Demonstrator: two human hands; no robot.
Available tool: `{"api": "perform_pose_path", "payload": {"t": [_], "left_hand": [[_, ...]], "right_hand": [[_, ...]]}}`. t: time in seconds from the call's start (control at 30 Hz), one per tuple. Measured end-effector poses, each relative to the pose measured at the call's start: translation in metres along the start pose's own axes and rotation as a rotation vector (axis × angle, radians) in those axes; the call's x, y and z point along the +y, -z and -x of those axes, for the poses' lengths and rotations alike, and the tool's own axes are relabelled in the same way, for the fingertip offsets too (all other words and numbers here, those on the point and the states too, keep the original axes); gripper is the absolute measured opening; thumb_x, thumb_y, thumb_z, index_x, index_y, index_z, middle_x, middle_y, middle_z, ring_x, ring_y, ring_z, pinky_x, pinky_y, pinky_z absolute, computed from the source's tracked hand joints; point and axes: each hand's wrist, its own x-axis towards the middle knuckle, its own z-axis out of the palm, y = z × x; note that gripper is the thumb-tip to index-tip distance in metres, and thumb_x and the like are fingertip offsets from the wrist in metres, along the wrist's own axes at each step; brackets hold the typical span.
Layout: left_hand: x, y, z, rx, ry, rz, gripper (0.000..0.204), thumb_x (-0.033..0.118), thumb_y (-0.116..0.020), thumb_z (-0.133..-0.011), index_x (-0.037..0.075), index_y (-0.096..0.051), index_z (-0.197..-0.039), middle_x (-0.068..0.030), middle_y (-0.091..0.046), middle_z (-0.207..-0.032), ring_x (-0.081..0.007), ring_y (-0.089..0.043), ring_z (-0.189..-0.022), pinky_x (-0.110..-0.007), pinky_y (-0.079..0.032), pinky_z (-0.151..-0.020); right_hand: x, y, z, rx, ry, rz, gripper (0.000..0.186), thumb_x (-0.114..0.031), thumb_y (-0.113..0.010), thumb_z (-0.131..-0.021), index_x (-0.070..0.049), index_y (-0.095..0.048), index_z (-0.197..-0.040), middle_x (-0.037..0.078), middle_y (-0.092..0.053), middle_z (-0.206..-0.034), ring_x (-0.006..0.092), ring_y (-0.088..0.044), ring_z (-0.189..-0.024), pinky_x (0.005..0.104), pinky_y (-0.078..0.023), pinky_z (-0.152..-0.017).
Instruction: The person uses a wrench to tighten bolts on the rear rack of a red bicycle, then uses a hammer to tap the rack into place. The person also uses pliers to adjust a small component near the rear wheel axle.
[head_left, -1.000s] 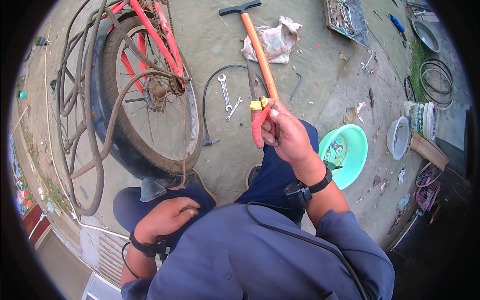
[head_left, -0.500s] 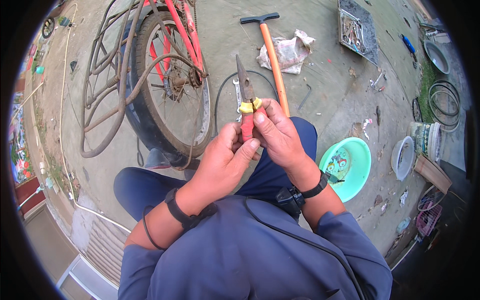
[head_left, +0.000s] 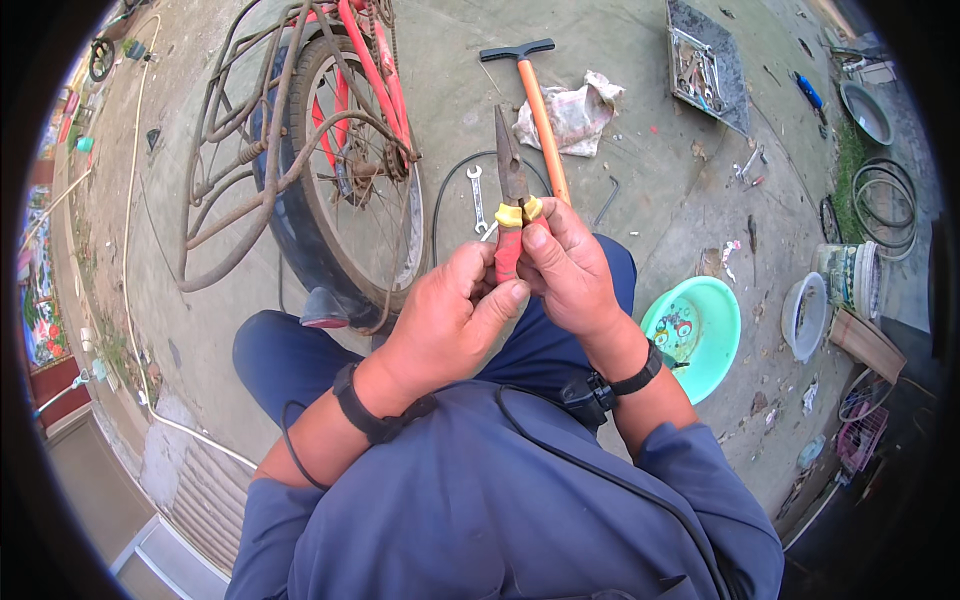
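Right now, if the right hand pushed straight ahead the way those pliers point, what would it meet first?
Probably the orange-handled hammer with a black head lying on the concrete ground, just past the red-and-yellow-handled pliers held by the right hand and left hand. Depth is unclear, since the pliers are raised above the ground.

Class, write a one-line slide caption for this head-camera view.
Both hands, left hand and right hand, grip red-handled pliers beside a red bicycle and an orange-handled pump.
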Motion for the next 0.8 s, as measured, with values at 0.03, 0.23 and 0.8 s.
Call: {"api": "perform_pose_path", "payload": {"t": [0.03,0.23,0.8], "left_hand": [[0.002,0.003,-0.002,-0.024,0.019,0.014,0.021,0.014,-0.061,-0.099,-0.002,-0.052,-0.109,-0.0089,-0.065,-0.084,-0.0097,-0.059,-0.072,-0.028,-0.05,-0.066],[0.016,0.011,-0.002,0.105,-0.004,0.085,0.009,0.006,-0.056,-0.1,-0.002,-0.055,-0.104,-0.0068,-0.067,-0.086,-0.009,-0.061,-0.076,-0.025,-0.051,-0.07],[0.007,0.005,-0.005,0.028,0.142,0.204,0.025,0.009,-0.068,-0.094,-0.003,-0.056,-0.113,-0.0054,-0.067,-0.094,-0.0096,-0.064,-0.087,-0.025,-0.052,-0.073]], "right_hand": [[0.002,0.0,0.002,0.033,0.019,0.095,0.023,-0.021,-0.05,-0.106,-0.002,-0.055,-0.119,0.0,-0.061,-0.09,0.003,-0.049,-0.073,0.0198,-0.041,-0.064],[0.015,0.0,-0.004,0.04,0.164,0.304,0.024,-0.022,-0.046,-0.107,-0.003,-0.049,-0.121,0.006,-0.06,-0.094,0.0123,-0.057,-0.071,0.0246,-0.046,-0.062],[0.007,-0.003,0.001,0.231,0.068,0.403,0.019,-0.014,-0.055,-0.102,0.0,-0.058,-0.115,0.007,-0.064,-0.087,0.017,-0.062,-0.075,0.0327,-0.05,-0.067]]}}
